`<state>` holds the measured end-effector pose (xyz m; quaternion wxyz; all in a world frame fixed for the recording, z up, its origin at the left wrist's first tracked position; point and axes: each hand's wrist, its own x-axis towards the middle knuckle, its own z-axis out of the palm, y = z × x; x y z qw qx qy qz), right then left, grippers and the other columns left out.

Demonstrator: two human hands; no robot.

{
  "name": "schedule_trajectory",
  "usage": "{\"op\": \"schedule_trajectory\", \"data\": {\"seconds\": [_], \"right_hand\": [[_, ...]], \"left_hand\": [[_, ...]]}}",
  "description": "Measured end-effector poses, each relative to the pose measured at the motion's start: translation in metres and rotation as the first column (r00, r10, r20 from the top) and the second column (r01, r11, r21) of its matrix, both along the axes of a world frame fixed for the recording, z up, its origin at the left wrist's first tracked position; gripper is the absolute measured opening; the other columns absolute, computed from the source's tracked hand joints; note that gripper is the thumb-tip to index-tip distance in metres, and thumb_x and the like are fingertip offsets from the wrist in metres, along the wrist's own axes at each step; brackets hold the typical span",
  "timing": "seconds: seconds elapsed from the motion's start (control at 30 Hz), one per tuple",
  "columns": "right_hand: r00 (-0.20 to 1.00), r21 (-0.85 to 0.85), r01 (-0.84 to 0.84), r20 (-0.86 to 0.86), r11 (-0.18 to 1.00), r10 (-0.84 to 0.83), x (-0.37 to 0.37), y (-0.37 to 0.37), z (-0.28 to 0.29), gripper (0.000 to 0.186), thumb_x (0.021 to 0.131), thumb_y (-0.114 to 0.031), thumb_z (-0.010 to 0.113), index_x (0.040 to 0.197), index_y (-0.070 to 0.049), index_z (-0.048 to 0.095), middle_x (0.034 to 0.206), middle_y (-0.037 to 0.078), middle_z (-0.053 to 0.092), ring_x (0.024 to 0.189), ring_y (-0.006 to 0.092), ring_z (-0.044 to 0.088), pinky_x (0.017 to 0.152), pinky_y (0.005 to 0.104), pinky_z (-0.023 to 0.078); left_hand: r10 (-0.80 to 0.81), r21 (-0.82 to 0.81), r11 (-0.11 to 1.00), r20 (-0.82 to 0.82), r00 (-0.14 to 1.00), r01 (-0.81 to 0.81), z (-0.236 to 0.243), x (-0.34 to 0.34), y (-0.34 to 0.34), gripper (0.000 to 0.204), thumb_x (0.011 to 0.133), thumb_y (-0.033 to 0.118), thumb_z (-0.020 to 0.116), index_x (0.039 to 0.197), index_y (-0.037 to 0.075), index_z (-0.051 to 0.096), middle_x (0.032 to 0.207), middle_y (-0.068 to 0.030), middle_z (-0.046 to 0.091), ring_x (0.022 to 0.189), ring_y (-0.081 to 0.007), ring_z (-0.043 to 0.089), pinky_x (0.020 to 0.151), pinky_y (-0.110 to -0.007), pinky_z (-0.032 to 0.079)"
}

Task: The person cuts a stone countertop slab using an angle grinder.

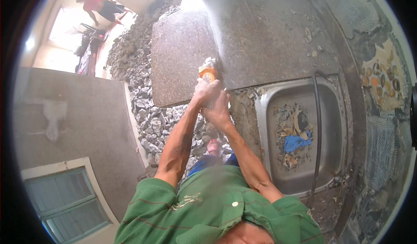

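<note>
Both of my hands grip a yellow angle grinder (208, 74) with a metal head, held at the edge of a speckled grey stone slab (182, 48). My left hand (204, 90) is wrapped round the body just behind the head. Closer to me, my right hand (218, 108) closes round the rear part, partly overlapped by the left. The disc itself cannot be made out. A pale streak of dust runs away from the head along the line between this slab and the wider grey countertop (273, 35) on the right.
Right of my arm is a steel sink (271, 157) holding rubble and a blue scrap (296, 143); a dark hose (318, 131) crosses it. Broken stones (152, 126) cover the floor around my foot. Another person (102, 5) is far off at upper left. A window (67, 198) is at lower left.
</note>
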<state>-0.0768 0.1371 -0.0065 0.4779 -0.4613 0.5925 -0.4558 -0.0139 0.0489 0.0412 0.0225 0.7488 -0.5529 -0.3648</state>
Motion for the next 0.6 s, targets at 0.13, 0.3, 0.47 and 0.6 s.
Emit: {"op": "schedule_trajectory", "data": {"seconds": [0.13, 0.3, 0.47, 0.6], "right_hand": [[0.997, -0.053, 0.079, 0.010, 0.995, -0.078, 0.002, 0.003, -0.003, 0.073, 0.064, -0.016, 0.073, 0.123, 0.005, 0.034, 0.116, 0.024, 0.041, 0.111, 0.0375, 0.038, 0.097, 0.0482, 0.035], [1.000, -0.013, -0.004, -0.021, 1.000, 0.004, 0.001, 0.006, -0.005, 0.096, 0.062, -0.028, 0.078, 0.131, 0.005, 0.019, 0.121, 0.028, 0.031, 0.116, 0.0448, 0.037, 0.103, 0.0473, 0.035], [1.000, 0.007, 0.005, -0.024, 1.000, -0.005, 0.001, 0.008, -0.006, 0.096, 0.062, -0.028, 0.078, 0.131, 0.005, 0.019, 0.121, 0.028, 0.030, 0.117, 0.0448, 0.037, 0.102, 0.0473, 0.036], [1.000, 0.061, -0.008, 0.024, 0.998, 0.007, 0.000, 0.012, -0.003, 0.095, 0.062, -0.030, 0.079, 0.131, 0.003, 0.021, 0.121, 0.027, 0.031, 0.116, 0.0442, 0.038, 0.100, 0.0484, 0.036]], "left_hand": [[0.098, -0.006, 0.995, -0.013, 0.995, -0.099, -0.004, 0.000, -0.003, 0.088, 0.069, 0.044, 0.063, 0.123, -0.019, 0.033, 0.114, -0.0305, 0.057, 0.106, -0.0359, 0.059, 0.088, -0.038, 0.047], [0.124, 0.025, 0.992, -0.023, 0.992, -0.124, -0.008, 0.002, 0.001, 0.088, 0.070, 0.044, 0.064, 0.124, -0.018, 0.033, 0.116, -0.0312, 0.056, 0.108, -0.0365, 0.059, 0.090, -0.038, 0.047], [0.132, 0.008, 0.991, -0.046, 0.990, -0.132, 0.001, -0.002, 0.006, 0.088, 0.070, 0.044, 0.063, 0.125, -0.018, 0.033, 0.117, -0.0317, 0.055, 0.109, -0.0370, 0.059, 0.090, -0.038, 0.047], [0.141, 0.050, 0.989, 0.001, 0.990, -0.141, 0.004, -0.003, 0.010, 0.089, 0.070, 0.044, 0.063, 0.126, -0.017, 0.032, 0.117, -0.0318, 0.055, 0.109, -0.0374, 0.059, 0.091, -0.038, 0.047]]}}
